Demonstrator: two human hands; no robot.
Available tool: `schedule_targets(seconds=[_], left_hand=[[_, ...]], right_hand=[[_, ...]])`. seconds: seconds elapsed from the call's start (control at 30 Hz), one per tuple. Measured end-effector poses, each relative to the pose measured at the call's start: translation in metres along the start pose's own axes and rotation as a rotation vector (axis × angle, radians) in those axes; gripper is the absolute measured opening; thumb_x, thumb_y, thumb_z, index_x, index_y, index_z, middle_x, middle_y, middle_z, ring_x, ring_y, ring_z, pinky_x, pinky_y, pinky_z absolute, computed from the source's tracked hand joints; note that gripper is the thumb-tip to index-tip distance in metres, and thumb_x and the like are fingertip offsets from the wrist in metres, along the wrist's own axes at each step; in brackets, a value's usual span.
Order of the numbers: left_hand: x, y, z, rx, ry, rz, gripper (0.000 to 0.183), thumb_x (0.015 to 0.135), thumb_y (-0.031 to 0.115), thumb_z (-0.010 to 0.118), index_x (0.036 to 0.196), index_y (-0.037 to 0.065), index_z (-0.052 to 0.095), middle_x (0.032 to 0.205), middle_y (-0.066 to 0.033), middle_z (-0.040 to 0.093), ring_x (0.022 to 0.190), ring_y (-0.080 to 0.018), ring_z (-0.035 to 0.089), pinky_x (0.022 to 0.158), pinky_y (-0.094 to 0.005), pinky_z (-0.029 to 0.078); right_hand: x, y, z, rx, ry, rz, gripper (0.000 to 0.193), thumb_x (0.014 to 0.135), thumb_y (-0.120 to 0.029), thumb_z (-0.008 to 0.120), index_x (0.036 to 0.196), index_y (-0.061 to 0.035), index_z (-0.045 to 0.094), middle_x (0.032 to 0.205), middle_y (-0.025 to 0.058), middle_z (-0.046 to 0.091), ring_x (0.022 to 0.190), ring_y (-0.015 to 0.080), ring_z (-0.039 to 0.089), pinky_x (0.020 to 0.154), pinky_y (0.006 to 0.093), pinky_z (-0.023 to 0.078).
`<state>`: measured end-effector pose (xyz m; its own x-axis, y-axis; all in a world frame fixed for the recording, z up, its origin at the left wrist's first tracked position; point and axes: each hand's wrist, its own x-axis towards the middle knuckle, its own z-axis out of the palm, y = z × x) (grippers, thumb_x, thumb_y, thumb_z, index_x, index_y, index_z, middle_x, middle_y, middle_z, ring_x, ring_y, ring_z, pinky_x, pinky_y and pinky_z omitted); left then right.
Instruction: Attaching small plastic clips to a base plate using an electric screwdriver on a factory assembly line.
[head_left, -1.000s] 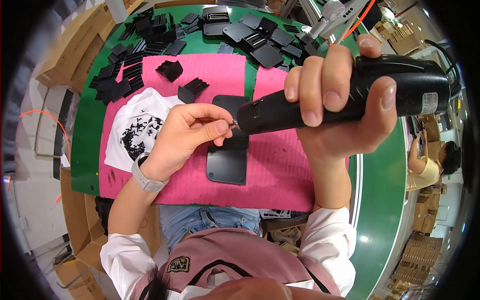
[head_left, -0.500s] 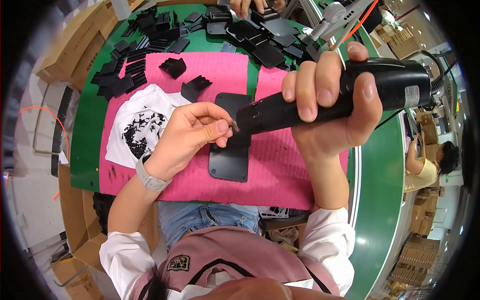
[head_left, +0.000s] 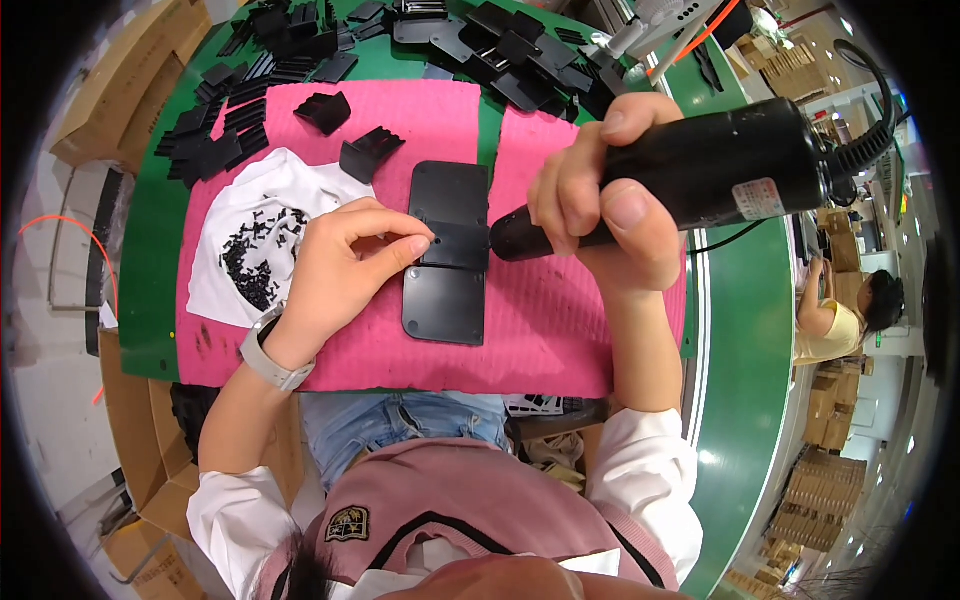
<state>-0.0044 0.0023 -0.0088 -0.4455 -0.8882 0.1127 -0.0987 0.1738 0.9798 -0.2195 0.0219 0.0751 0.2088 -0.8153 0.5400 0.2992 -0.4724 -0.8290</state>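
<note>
The right hand [head_left: 620, 190], gripping a black power tool [head_left: 720, 160], has shifted its nose to the right edge of the black plate [head_left: 445, 305] on the pink mat [head_left: 560, 345], baring the plate's middle, where the left hand's [head_left: 345, 260] fingertips pinch closed, contents unclear.

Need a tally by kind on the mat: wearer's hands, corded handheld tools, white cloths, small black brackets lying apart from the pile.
Hands: 2 (left hand, right hand)
Corded tool: 1
White cloth: 1
Small black brackets: 2
Total: 6
</note>
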Motion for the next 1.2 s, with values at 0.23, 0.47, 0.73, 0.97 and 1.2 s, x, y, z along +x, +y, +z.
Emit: schedule_targets(seconds=[0.23, 0.47, 0.73, 0.97, 1.2], left_hand=[[0.0, -0.003, 0.008, -0.073, -0.032, -0.075, 0.009, 0.079, 0.002, 0.068, 0.088, -0.002, 0.069, 0.077, -0.0051, 0.064, 0.066, -0.0078, 0.057, 0.06, -0.0205, 0.045], [0.0, 0.0, 0.012, -0.008, -0.029, -0.022, 0.008, 0.079, 0.0, 0.066, 0.086, -0.003, 0.068, 0.076, -0.0054, 0.064, 0.066, -0.0078, 0.056, 0.059, -0.0209, 0.044], [0.0, 0.0, 0.011, 0.018, -0.044, -0.014, 0.007, 0.078, -0.001, 0.066, 0.085, -0.003, 0.068, 0.076, -0.0058, 0.063, 0.065, -0.0073, 0.056, 0.057, -0.0206, 0.043], [0.0, 0.002, 0.011, -0.011, -0.043, -0.034, 0.008, 0.078, -0.001, 0.066, 0.085, -0.003, 0.068, 0.077, -0.0055, 0.064, 0.066, -0.0074, 0.057, 0.058, -0.0199, 0.043], [0.001, 0.0, 0.011, 0.019, -0.068, -0.026, 0.008, 0.082, 0.0, 0.065, 0.088, -0.002, 0.069, 0.08, -0.0029, 0.062, 0.065, -0.0059, 0.055, 0.056, -0.0195, 0.042]], right_hand=[[-0.002, 0.008, 0.003, 0.141, 0.101, 0.033, 0.033, 0.075, -0.006, 0.071, 0.098, -0.0006, 0.047, 0.066, 0.0068, 0.055, 0.049, 0.0103, 0.052, 0.043, 0.0229, 0.042], [0.004, 0.016, -0.001, -0.058, -0.022, 0.029, 0.029, 0.079, -0.013, 0.064, 0.095, -0.0051, 0.041, 0.053, 0.0049, 0.043, 0.037, 0.0122, 0.038, 0.035, 0.0249, 0.033], [0.003, 0.014, -0.004, 0.043, 0.019, 0.033, 0.028, 0.075, -0.01, 0.068, 0.093, -0.0019, 0.048, 0.062, 0.0048, 0.05, 0.045, 0.0101, 0.044, 0.041, 0.0227, 0.037], [0.001, 0.01, -0.007, -0.002, 0.018, 0.064, 0.03, 0.076, -0.015, 0.068, 0.095, -0.0037, 0.048, 0.063, 0.0044, 0.049, 0.049, 0.0107, 0.044, 0.045, 0.0237, 0.038], [0.0, 0.009, -0.008, -0.017, 0.082, 0.1, 0.028, 0.069, -0.012, 0.074, 0.088, -0.0017, 0.057, 0.074, 0.003, 0.057, 0.066, 0.0091, 0.055, 0.059, 0.0223, 0.044]])
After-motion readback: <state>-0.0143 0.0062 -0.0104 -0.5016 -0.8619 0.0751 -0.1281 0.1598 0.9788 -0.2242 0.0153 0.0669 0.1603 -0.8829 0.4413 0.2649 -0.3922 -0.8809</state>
